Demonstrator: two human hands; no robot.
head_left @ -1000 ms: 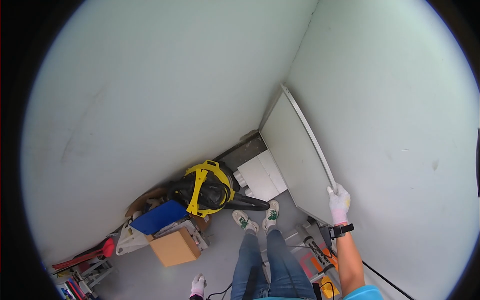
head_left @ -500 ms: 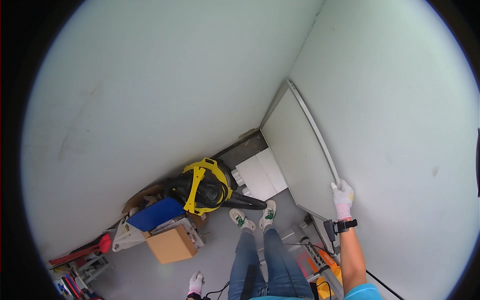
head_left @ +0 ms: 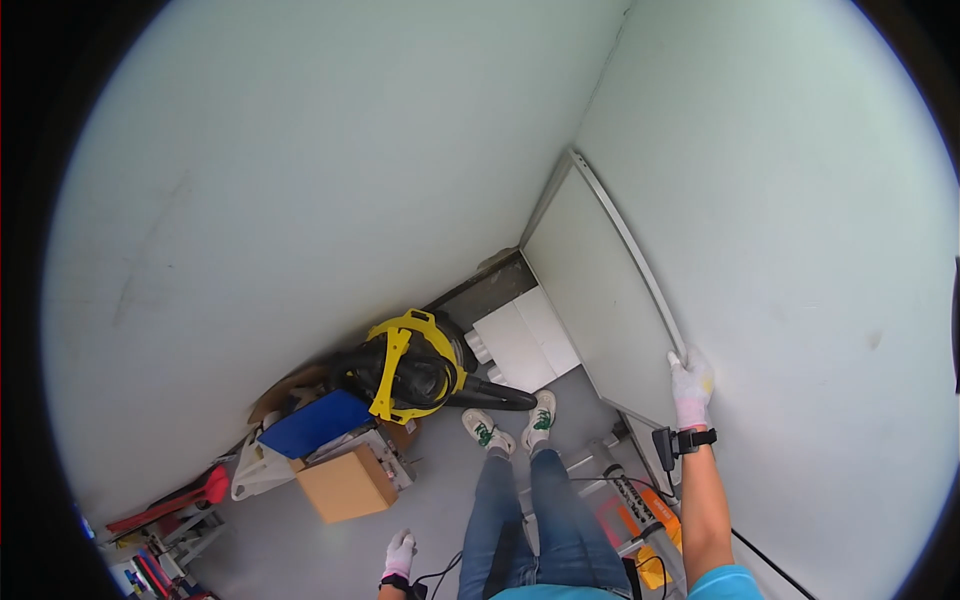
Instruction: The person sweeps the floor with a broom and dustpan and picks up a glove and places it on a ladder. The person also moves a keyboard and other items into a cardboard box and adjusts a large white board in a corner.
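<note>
A large whiteboard [head_left: 605, 285] in a thin silvery frame leans upright against the right wall, its far end at the room's corner. My right hand [head_left: 691, 388], in a white and pink glove, is closed around the near end of the board's upper edge, with the thumb on the face side. The fingers behind the frame are partly hidden. Low in the picture hangs my left hand [head_left: 399, 554], gloved alike, well apart from the board. Its fingers are loosely bent, and I see nothing in them.
Beside my feet stand a black and yellow vacuum cleaner [head_left: 410, 365] and a white box-shaped unit [head_left: 527, 340]. Leftward are a cardboard box [head_left: 347, 484] and a blue panel [head_left: 316, 424]. An orange-and-grey metal-framed item [head_left: 655, 510] stands near my right leg. A dark cable [head_left: 773, 565] runs behind my right arm.
My view has shifted slightly. My right hand keeps its hold on the whiteboard's edge, which looks almost unmoved. My left hand has come a little farther into view.
</note>
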